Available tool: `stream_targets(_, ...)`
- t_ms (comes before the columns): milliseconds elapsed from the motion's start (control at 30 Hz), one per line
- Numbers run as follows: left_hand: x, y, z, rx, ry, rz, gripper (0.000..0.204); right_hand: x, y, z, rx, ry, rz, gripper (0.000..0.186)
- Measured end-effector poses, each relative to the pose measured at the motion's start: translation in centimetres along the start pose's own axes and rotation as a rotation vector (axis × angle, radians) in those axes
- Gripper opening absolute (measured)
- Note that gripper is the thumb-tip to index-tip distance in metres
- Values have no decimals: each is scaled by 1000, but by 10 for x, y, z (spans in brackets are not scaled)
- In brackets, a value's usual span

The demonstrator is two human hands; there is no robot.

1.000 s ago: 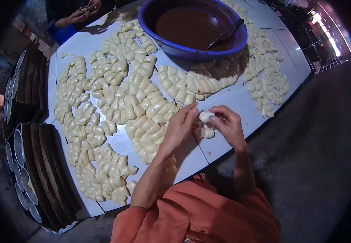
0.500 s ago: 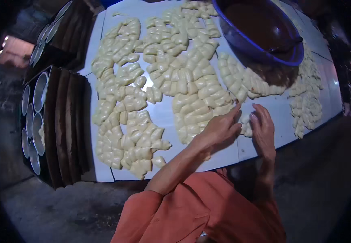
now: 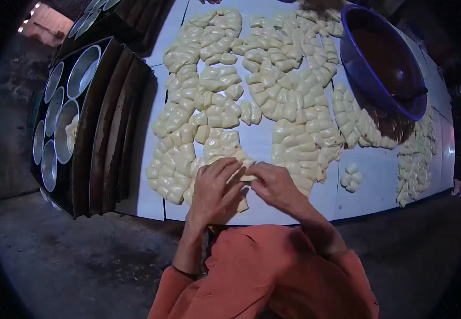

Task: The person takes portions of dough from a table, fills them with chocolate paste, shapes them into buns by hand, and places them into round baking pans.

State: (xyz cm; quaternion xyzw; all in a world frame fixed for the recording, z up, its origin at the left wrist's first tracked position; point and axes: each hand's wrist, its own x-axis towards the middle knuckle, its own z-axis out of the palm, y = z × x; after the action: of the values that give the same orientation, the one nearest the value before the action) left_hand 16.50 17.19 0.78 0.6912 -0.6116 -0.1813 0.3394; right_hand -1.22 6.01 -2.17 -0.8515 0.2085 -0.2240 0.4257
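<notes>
Table (image 3: 273, 204) carries dough pieces (image 3: 294, 114) spread flat, within reach. Bowl (image 3: 382, 58) of brown filling sits far right. Pans (image 3: 63, 114) stacked left. Left hand (image 3: 214, 191), right hand (image 3: 275, 186) meet at near edge, fingers pinched on dough piece (image 3: 247, 174) (mostly hidden), for shaping.

Dough pieces (image 3: 289, 106) cover the table (image 3: 379, 181); bowl (image 3: 382, 58) right, pans (image 3: 65, 111) left.

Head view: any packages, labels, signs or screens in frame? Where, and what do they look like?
None in view. Only unpackaged things show: pale dough pieces spread over the white table, a blue bowl of brown filling at the far right, and dark trays of round metal tins at the left. Both hands, left hand and right hand, meet on a dough piece at the near edge.
</notes>
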Motion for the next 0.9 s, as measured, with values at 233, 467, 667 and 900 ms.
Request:
stream_targets(233,0,6,20,139,-51,21,36,-6,1,-42,1106,82,709,21)
stream_targets(467,40,39,29,-219,-19,43,48,-11,-10,-53,1073,152,688,28)
stream_targets(667,79,65,54,-299,-53,65,16,-26,1,-79,746,429,510,18)
stream_targets(900,134,131,112,-608,87,228,57,-44,12,-123,657,833,288,21)
